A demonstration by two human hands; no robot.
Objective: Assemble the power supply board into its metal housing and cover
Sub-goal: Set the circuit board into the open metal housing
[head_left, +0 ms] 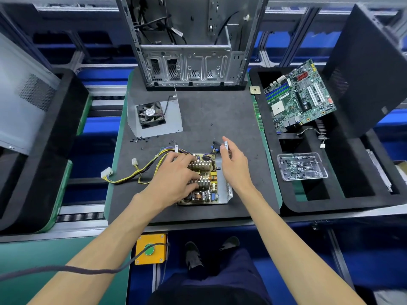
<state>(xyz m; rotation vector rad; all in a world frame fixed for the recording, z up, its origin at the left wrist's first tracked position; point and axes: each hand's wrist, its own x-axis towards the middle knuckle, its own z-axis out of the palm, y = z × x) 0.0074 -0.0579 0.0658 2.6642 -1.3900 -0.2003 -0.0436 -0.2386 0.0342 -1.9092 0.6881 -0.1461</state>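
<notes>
The power supply board (206, 190), with heat sinks and yellow parts, lies inside its open metal housing (228, 190) near the front of the black mat. My left hand (176, 177) rests on top of the board, fingers curled over the heat sinks. My right hand (233, 164) hovers over the housing's right wall with fingers apart and holds nothing. A yellow and black cable bundle (132, 175) runs from the board to the left. The metal cover (169, 119) with a black fan (150, 114) lies further back on the mat.
Loose black screws (141, 139) lie between cover and housing. An open computer case (189, 45) stands at the back. On the right, a foam tray holds a motherboard (299, 97) and a clear screw box (301, 166). A yellow button box (150, 248) sits below the table edge.
</notes>
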